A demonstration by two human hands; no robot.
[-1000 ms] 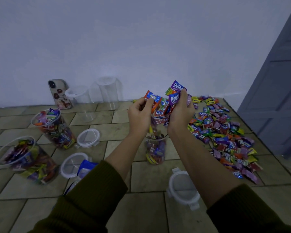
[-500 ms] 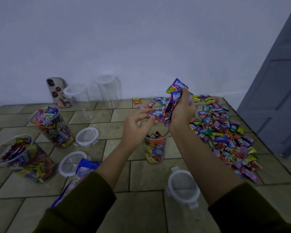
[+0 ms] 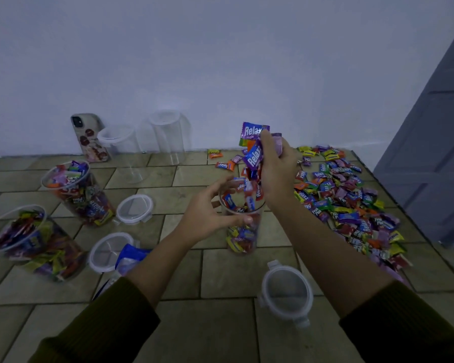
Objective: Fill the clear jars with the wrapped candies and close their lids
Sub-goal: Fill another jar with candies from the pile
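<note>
A clear jar [image 3: 243, 235] stands on the tiled floor at the centre, partly filled with wrapped candies. My left hand [image 3: 207, 213] curls round its rim. My right hand [image 3: 275, 166] grips a bunch of wrapped candies [image 3: 253, 153] just above the jar mouth, and some candies hang or drop into it. A big pile of loose candies [image 3: 351, 205] spreads over the floor to the right. Two filled open jars [image 3: 79, 192] [image 3: 32, 244] stand at the left. Two empty clear jars [image 3: 123, 150] [image 3: 168, 134] stand by the wall.
Three clear lids lie on the floor: one near me [image 3: 286, 292], two at the left [image 3: 134, 209] [image 3: 108, 251]. A blue bag [image 3: 131, 255] lies by my left forearm. A phone [image 3: 89, 137] leans on the white wall. A grey door [image 3: 430, 153] is at right.
My left hand let its candies go and dropped from beside the right hand to the jar's rim. The bunch in my right hand has thinned as candies fell into the jar.
</note>
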